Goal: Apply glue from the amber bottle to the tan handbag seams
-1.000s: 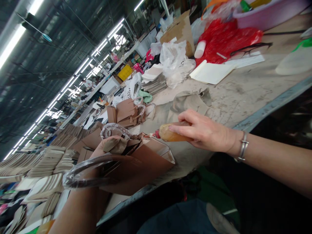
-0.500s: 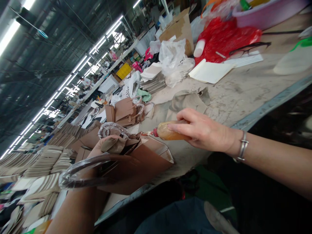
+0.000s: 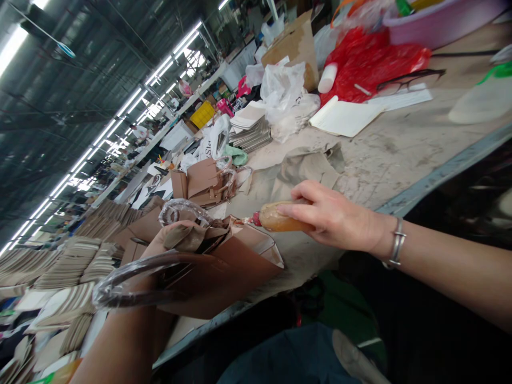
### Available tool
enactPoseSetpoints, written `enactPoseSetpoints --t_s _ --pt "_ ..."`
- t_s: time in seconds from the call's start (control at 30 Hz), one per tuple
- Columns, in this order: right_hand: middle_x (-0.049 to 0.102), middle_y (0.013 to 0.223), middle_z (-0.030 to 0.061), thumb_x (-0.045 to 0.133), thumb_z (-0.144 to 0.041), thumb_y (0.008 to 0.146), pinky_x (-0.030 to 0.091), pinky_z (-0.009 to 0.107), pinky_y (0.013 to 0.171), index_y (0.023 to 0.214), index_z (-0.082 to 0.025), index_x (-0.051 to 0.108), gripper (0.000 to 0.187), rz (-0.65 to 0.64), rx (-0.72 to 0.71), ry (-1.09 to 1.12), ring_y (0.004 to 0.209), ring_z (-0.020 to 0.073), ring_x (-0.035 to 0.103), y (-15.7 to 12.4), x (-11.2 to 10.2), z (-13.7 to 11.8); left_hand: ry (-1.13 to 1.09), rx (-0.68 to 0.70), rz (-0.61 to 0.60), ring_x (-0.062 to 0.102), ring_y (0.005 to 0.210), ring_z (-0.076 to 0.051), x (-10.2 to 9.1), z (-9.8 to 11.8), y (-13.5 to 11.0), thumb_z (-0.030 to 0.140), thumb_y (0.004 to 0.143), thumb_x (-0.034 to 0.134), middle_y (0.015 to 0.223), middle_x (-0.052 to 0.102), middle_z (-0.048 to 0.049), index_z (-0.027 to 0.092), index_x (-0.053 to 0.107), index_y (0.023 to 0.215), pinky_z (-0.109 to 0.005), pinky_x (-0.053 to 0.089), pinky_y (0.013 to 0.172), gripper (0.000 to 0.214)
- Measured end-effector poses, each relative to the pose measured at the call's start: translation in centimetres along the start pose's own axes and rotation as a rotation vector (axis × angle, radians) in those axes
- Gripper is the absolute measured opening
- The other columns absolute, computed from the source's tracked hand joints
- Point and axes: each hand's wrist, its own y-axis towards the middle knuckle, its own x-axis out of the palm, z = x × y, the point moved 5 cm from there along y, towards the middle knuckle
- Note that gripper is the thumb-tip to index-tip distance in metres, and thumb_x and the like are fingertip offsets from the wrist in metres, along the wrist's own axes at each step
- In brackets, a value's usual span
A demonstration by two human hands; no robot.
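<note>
A brown handbag point(image 3: 224, 274) lies tilted at the table's front edge, its handles wrapped in clear plastic. My left hand point(image 3: 166, 234) grips it at the opening, where a grey-beige lining flap shows; the handle and flap hide most of the fingers. In my right hand point(image 3: 330, 213) is an amber squeeze bottle point(image 3: 278, 216) with a red neck, the fingers wrapped round it. The bottle's thin tip points left and reaches the bag's upper edge; whether it touches cannot be made out. A crumpled grey-beige cloth point(image 3: 308, 165) lies behind the bottle.
Another brown bag point(image 3: 202, 184) sits behind mine. Stacks of beige pieces point(image 3: 72, 266) fill the left. Further back are a white plastic bag point(image 3: 282, 93), an open notebook point(image 3: 346, 114), a red plastic bag point(image 3: 368, 66), eyeglasses point(image 3: 412, 79) and a pink basin point(image 3: 444, 24).
The bag and my left hand have shifted very slightly left in view. My right hand and the bottle stay almost in place, the tip still at the bag's edge.
</note>
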Motion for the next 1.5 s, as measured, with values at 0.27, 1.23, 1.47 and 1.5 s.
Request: enactPoseSetpoints --t_s 0.27,1.23,1.47,1.5 --pt "0.055 0.098 0.0108 0.052 0.000 0.075 0.046 0.031 0.075 0.114 -0.014 0.069 0.045 -0.112 0.042 0.024 0.088 0.0223 0.051 -1.5 1.3 0.5 0.024 0.038 -0.029 0.068 0.061 -0.017 0.4 0.3 -0.3 0.008 0.041 0.089 0.068 0.077 -0.0024 0.019 0.081 0.071 -0.021 0.055 0.061 0.034" --pt "0.054 0.102 0.0102 0.051 0.001 0.075 0.050 0.032 0.078 0.132 -0.018 0.062 0.062 -0.047 0.056 0.080 0.092 0.0220 0.053 -1.5 0.5 0.3 -0.059 -0.077 0.073 0.070 0.059 -0.017 -0.2 -0.1 0.3 0.007 0.042 0.088 0.067 0.078 -0.0022 0.016 0.079 0.068 -0.021 0.058 0.060 0.030" --pt "0.053 0.102 0.0106 0.053 0.002 0.074 0.049 0.032 0.078 0.120 -0.015 0.067 0.051 -0.082 0.073 0.069 0.091 0.0216 0.053 -0.9 1.5 0.8 -0.046 -0.038 -0.074 0.070 0.057 -0.018 0.9 0.4 -0.2 0.004 0.041 0.087 0.069 0.078 -0.0051 0.015 0.081 0.074 -0.022 0.057 0.057 0.036" --pt "0.054 0.103 0.0107 0.053 0.002 0.072 0.049 0.032 0.079 0.120 -0.014 0.067 0.053 -0.116 0.092 0.072 0.092 0.0221 0.053 -1.3 1.8 1.0 -0.030 -0.031 -0.085 0.070 0.057 -0.018 0.9 0.4 -0.2 0.003 0.039 0.087 0.069 0.078 -0.0051 0.015 0.081 0.073 -0.022 0.056 0.056 0.037"
